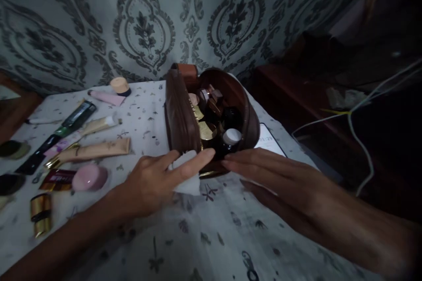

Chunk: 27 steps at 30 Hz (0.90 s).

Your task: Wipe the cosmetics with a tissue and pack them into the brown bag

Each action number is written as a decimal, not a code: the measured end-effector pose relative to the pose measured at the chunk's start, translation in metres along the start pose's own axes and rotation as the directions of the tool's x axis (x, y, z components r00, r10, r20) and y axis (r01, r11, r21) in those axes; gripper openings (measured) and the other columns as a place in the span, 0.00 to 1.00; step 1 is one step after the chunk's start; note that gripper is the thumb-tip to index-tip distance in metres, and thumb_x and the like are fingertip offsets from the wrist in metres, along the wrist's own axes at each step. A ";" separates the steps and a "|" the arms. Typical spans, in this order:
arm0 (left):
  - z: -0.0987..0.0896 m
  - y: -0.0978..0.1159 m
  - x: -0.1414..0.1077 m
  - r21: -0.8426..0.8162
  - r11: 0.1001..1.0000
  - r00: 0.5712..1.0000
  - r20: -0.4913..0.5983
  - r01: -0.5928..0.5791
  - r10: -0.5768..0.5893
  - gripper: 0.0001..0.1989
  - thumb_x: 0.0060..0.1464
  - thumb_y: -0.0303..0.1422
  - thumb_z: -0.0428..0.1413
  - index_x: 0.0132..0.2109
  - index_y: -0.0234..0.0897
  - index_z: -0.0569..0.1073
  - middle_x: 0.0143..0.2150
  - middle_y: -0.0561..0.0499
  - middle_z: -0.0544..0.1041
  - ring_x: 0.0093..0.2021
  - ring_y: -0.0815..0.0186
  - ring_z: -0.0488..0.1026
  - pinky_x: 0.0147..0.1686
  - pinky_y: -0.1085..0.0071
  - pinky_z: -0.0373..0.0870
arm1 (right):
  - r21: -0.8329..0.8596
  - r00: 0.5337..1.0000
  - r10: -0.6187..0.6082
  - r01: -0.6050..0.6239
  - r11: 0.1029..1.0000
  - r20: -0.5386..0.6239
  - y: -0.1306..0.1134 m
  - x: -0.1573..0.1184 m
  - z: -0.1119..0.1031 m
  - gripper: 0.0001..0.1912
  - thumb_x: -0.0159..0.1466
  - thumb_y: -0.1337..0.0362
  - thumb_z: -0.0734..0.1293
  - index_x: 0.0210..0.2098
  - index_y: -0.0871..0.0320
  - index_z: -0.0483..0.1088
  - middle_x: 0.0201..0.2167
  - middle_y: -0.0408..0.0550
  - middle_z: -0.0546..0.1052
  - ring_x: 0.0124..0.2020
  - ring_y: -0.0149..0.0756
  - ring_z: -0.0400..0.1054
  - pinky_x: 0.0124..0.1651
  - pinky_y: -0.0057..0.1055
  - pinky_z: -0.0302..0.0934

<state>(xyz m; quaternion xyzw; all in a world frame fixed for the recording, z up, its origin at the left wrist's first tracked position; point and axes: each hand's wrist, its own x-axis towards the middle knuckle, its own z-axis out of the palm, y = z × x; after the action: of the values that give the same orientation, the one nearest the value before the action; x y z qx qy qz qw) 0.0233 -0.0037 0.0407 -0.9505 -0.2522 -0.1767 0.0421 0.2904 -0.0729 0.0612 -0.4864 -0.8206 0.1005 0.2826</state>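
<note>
Gloom swallows the right side of my view; I make out only dark furniture (296, 92) and white cables (362, 114) there. The right forearm runs off the lower right corner, the left forearm off the lower left. A flat, screen-like slab (268, 140) peeks out behind the bag, mostly covered, and I cannot say what it is.

One brown bag (180, 114) stands open on the table (214, 237), near the patterned wall (148, 30). Inside I see jars and small pots packed tight: two gold lids (206, 131), one white cap (232, 135), the rest too dark to count.

Left hand (154, 182) lies flat at the bag's near edge, fingers spread and straight, gripping nothing; its fingertips touch the bag's rim. A white tissue (187, 184) lies under those fingers. Right hand (263, 173) reaches in from the right, fingers straight and together, tips just at the bag's front, holding nothing as far as I can see.

Left of the bag, scattered on the cloth: two beige tubes (95, 149), one pink tube (105, 97), one round pink compact (89, 178), one beige-capped pot (120, 85), one dark green tube (74, 120), one red packet (59, 179), one gold case (40, 218). Dark discs at the far left edge are cut off.
</note>
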 end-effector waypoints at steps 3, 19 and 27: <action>-0.004 0.009 -0.016 0.006 1.000 0.997 0.074 0.002 -0.002 0.31 0.65 0.26 0.37 0.72 0.48 0.44 0.47 0.47 0.77 0.35 0.67 0.76 0.29 0.75 0.73 | -0.087 0.980 -0.200 0.201 0.976 0.025 0.000 0.005 -0.003 0.21 0.70 0.64 0.59 0.62 0.49 0.64 0.53 0.49 0.76 0.51 0.40 0.73 0.49 0.37 0.74; -0.016 0.024 -0.164 -0.124 0.855 0.855 0.214 0.504 -0.473 0.19 0.55 0.23 0.51 0.54 0.37 0.64 0.48 0.43 0.71 0.43 0.58 0.73 0.39 0.65 0.73 | 0.256 0.974 -0.192 0.218 0.942 -0.120 -0.077 0.000 0.104 0.11 0.67 0.69 0.62 0.45 0.52 0.73 0.35 0.46 0.81 0.35 0.36 0.78 0.37 0.30 0.73; -0.050 0.011 -0.211 -0.155 0.693 0.700 -0.015 0.704 -0.714 0.16 0.68 0.36 0.41 0.36 0.38 0.69 0.36 0.49 0.70 0.38 0.64 0.70 0.41 0.68 0.68 | 0.525 0.960 -0.138 -0.011 0.851 0.244 -0.142 0.039 0.155 0.13 0.67 0.64 0.60 0.42 0.54 0.77 0.37 0.48 0.82 0.36 0.37 0.76 0.35 0.31 0.71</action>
<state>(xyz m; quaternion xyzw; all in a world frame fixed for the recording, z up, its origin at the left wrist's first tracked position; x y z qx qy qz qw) -0.1576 -0.1194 0.0120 -0.7730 -0.5845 -0.2313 -0.0856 0.0836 -0.0940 0.0111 -0.3455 -0.8091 0.3757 0.2914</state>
